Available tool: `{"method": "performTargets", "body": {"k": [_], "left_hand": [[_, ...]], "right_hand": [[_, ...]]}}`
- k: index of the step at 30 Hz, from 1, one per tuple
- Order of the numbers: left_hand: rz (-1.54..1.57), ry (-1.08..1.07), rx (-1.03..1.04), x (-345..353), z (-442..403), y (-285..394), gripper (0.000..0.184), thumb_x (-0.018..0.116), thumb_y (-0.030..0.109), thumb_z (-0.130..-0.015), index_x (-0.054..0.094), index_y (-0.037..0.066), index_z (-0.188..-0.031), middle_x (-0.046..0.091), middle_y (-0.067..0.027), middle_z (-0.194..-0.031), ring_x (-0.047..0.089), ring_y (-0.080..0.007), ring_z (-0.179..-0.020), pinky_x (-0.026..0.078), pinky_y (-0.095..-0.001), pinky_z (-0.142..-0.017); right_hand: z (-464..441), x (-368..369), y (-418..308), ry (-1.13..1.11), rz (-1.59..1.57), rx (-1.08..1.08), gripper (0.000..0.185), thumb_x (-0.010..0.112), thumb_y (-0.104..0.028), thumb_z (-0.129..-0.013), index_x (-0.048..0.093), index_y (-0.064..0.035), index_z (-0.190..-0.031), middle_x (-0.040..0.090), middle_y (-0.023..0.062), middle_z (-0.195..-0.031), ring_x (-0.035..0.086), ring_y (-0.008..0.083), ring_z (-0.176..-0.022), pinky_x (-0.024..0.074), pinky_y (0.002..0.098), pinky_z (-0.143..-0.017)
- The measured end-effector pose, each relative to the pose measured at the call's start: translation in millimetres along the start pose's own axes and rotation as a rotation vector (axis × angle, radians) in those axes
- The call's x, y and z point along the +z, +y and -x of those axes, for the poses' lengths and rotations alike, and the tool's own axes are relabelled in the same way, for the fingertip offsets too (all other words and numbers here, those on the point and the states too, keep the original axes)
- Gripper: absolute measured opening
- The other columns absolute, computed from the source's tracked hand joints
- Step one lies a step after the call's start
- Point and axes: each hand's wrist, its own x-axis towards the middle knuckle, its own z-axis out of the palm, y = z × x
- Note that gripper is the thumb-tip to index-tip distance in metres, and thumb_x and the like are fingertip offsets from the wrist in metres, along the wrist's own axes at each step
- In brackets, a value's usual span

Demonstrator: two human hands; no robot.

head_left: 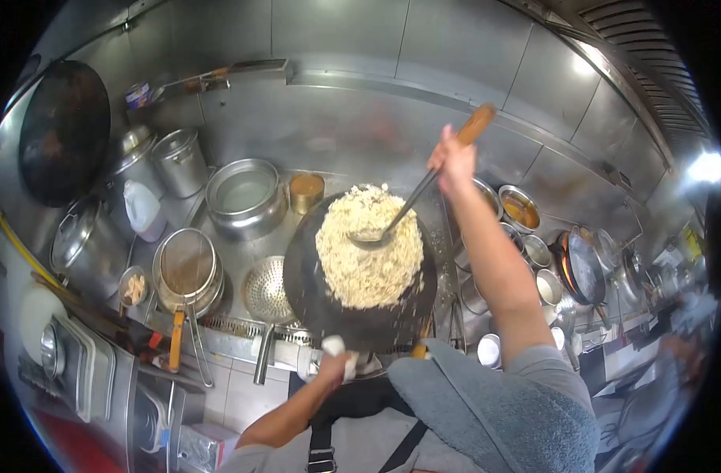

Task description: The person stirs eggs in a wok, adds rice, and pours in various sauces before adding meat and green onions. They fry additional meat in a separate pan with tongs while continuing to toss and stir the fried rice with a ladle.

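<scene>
Grey-blue towel (494, 410) hangs by the person's right shoulder, nearest the camera. Beyond it, fried rice (368, 276) lies in a black wok (309, 311), a ladle (411, 199) dipping into it. The right hand's (455, 160) grip wraps the ladle's handle; the left hand's (337, 372) pinches a white cloth (333, 345) by the wok's near rim. Frying looks well along: grains seem loose, none visibly dished out yet

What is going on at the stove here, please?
A person is working rice-like food in a wok. The right hand grips a ladle, its bowl amid the food. The left hand holds a white cloth by the wok's near side. A large pot stands left of the wok.
</scene>
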Motion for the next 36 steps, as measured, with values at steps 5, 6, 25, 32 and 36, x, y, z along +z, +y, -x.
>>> {"method": "performTargets", "body": {"k": [5,6,25,32,36], "left_hand": [[0.419,-0.045,-0.163,28.3,-30.5,57.0,0.019,0.058,0.016,-0.088,0.061,0.004,-0.102,0.067,-0.0108,-0.094,0.066,-0.0226,-0.077,0.054,-0.0386,-0.062],[0.503,-0.121,-0.195,43.4,-53.0,94.4,0.015,0.057,0.015,-0.088,0.060,0.004,-0.099,0.067,-0.0101,-0.092,0.065,-0.0216,-0.073,0.053,-0.0375,-0.058],[0.398,-0.076,0.047,35.5,-88.2,18.1,0.026,0.059,0.003,-0.082,0.055,0.002,-0.108,0.064,-0.0096,-0.089,0.063,-0.0205,-0.074,0.053,-0.0347,-0.061],[0.506,-0.035,0.043,49.9,-95.7,73.4,0.027,0.056,0.005,-0.083,0.055,-0.002,-0.108,0.063,-0.0116,-0.091,0.062,-0.0211,-0.072,0.050,-0.0348,-0.060],[0.342,-0.085,-0.001,43.9,-125.5,63.5,0.027,0.058,0.019,-0.089,0.057,-0.002,-0.108,0.063,-0.0094,-0.089,0.061,-0.0174,-0.069,0.048,-0.0338,-0.057]], "right_hand": [[11.3,4.1,-80.1,-0.052,0.010,0.047,0.035,0.063,-0.032,-0.092,0.041,-0.0137,-0.071,0.037,-0.0043,-0.052,0.035,0.0078,-0.040,0.0324,0.0286,-0.039],[22.8,5.8,-77.1,-0.060,0.015,0.004,0.035,0.064,-0.031,-0.092,0.042,-0.0143,-0.070,0.039,-0.0041,-0.052,0.037,0.0079,-0.041,0.0328,0.0282,-0.040],[25.7,16.3,87.0,0.023,0.052,0.038,0.027,0.068,-0.017,-0.088,0.043,-0.0067,-0.083,0.041,-0.0010,-0.051,0.040,0.0114,-0.039,0.0333,0.0284,-0.036],[-44.9,24.6,-6.4,-0.051,0.225,0.092,0.034,0.065,-0.030,-0.091,0.042,-0.0109,-0.074,0.040,-0.0021,-0.052,0.037,0.0107,-0.040,0.0358,0.0299,-0.040],[-20.0,26.4,-53.2,-0.133,0.185,-0.028,0.030,0.065,-0.027,-0.090,0.047,-0.0112,-0.072,0.040,-0.0035,-0.053,0.038,0.0087,-0.042,0.0348,0.0285,-0.041]]}}
